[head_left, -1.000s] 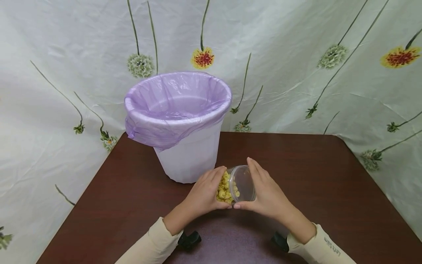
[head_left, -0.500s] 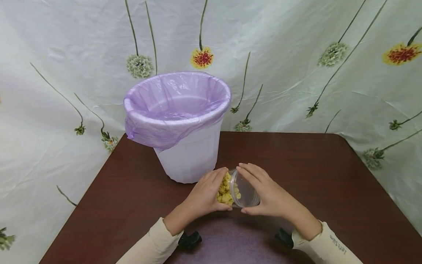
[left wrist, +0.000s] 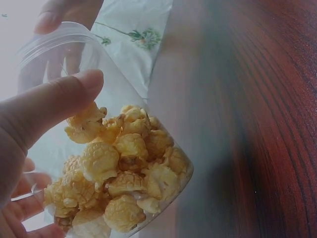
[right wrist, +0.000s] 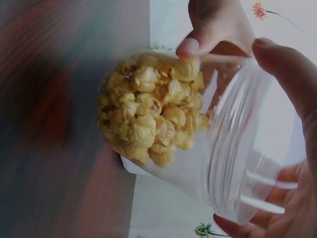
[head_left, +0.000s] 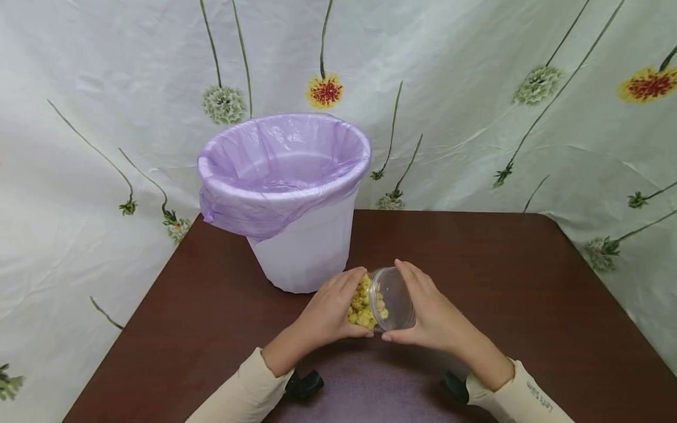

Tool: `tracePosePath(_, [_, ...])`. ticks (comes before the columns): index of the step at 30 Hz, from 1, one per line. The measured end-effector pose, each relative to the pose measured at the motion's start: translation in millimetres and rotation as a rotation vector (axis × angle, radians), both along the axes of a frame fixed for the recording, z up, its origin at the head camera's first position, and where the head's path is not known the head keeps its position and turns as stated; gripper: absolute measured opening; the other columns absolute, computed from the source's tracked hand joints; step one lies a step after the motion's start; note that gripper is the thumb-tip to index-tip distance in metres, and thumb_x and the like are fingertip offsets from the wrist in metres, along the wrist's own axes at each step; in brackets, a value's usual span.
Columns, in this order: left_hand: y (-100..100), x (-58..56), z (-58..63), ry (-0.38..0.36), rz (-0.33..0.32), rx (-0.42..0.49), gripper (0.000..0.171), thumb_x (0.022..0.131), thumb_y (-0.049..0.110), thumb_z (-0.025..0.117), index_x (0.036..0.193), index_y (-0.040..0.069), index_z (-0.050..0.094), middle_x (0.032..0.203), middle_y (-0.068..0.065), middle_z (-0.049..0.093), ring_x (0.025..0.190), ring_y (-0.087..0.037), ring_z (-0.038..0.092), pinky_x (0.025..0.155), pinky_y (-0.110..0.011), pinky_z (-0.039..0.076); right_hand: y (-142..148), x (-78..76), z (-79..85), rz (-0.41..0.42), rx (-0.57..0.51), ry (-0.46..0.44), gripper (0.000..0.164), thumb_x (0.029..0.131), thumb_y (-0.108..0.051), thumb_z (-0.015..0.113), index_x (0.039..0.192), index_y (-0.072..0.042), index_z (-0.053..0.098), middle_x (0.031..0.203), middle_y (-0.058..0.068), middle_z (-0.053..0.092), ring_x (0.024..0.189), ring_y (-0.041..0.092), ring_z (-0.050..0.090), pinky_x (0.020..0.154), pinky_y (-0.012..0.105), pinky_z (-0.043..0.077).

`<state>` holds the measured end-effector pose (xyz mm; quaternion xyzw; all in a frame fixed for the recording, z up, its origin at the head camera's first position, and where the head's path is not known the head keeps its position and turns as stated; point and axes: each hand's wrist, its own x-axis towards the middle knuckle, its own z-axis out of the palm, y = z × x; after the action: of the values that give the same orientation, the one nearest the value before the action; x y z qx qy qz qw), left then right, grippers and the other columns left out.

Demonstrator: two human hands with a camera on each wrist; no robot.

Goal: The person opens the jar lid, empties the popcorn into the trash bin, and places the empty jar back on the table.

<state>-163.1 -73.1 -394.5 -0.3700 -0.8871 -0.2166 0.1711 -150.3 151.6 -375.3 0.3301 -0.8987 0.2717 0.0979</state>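
Cream sleeves (head_left: 240, 389), dark lettering (head_left: 539, 397), black wrist pieces (head_left: 305, 385)

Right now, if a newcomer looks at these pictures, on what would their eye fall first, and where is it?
Probably the white waste bin with its purple liner, large and bright, standing on the dark table left of centre in the head view. Next, the yellow popcorn in a clear jar, tilted between the left hand, around its body, and the right hand, at its top. Behind the table hangs a pale cloth with printed flowers.
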Motion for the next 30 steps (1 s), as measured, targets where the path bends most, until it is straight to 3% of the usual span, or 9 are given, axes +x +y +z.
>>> tracePosePath(7, [-1, 0.2, 0.5, -0.048, -0.007, -0.006, 0.103, 0.054, 0.048, 0.081, 0.132, 0.001, 0.035, 0.128, -0.012, 0.044, 0.118, -0.024, 0.040, 0.098, -0.038, 0.033, 10, -6.3, 4.7, 0.153, -0.004, 0.041, 0.113, 0.057, -0.050, 0.079, 0.143, -0.010, 0.017, 0.142, 0.009, 0.023, 0.127, 0.025, 0.025, 0.092, 0.046, 0.037])
tracePosePath(11, [-1, -0.6, -0.2, -0.061, -0.004, 0.000, 0.103, 0.054, 0.047, 0.082, 0.132, 0.000, 0.035, 0.129, -0.012, 0.044, 0.119, -0.024, 0.040, 0.098, -0.038, 0.033, 19, -8.0, 7.7, 0.162, -0.013, 0.026, 0.113, 0.057, -0.050, 0.079, 0.142, -0.009, 0.018, 0.143, 0.008, 0.021, 0.128, 0.026, 0.023, 0.093, 0.049, 0.036])
tracePosePath(16, [-2, -1.4, -1.1, -0.069, -0.003, 0.015, 0.103, 0.053, 0.047, 0.082, 0.132, -0.002, 0.035, 0.128, -0.013, 0.044, 0.118, -0.026, 0.040, 0.097, -0.040, 0.033, 35, -11.6, 9.1, 0.106, 0.001, 0.001, 0.115, 0.056, -0.054, 0.078, 0.143, -0.009, 0.017, 0.145, 0.009, 0.020, 0.129, 0.028, 0.021, 0.095, 0.051, 0.032])
tracePosePath(23, [-2, -1.6, -3.3, -0.102, 0.007, -0.007, 0.103, 0.056, 0.050, 0.080, 0.133, -0.001, 0.034, 0.130, -0.012, 0.042, 0.119, -0.025, 0.039, 0.098, -0.039, 0.032, 62, -20.9, 4.5, -0.049, 0.034, -0.128, 0.117, 0.055, -0.057, 0.077, 0.143, -0.010, 0.016, 0.144, 0.012, 0.020, 0.128, 0.033, 0.021, 0.096, 0.055, 0.028])
tracePosePath(30, [-1, -2.4, -3.0, -0.097, 0.007, 0.002, 0.102, 0.055, 0.049, 0.080, 0.133, 0.001, 0.034, 0.129, -0.012, 0.043, 0.120, -0.024, 0.039, 0.098, -0.038, 0.033, 85, -40.0, -16.6, -0.165, 0.095, -0.273, 0.117, 0.058, -0.056, 0.076, 0.140, 0.003, 0.017, 0.141, 0.024, 0.020, 0.125, 0.043, 0.021, 0.096, 0.058, 0.023])
